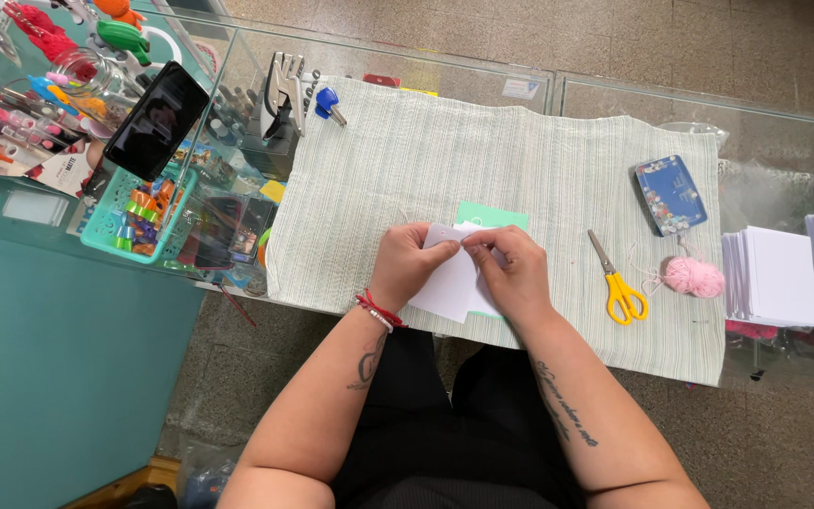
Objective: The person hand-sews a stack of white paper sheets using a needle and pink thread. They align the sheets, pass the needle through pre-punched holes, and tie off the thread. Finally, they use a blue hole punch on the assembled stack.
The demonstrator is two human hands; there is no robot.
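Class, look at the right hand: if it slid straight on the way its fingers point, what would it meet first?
The right hand points toward the left hand, so it would likely meet that hand's fingertips first, where both pinch the white paper.

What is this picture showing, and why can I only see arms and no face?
The camera sits on the person's head and looks straight down, so you see only their own two arms and lap. There is no machine here, just bare hands. The left hand and the right hand together pinch a small white paper, with a green card lying under it. They work on a pale striped cloth spread over a glass counter. To the right lie yellow-handled scissors, a ball of pink yarn, a blue card and a stack of white paper. To the left are a black phone and a teal basket of little things.
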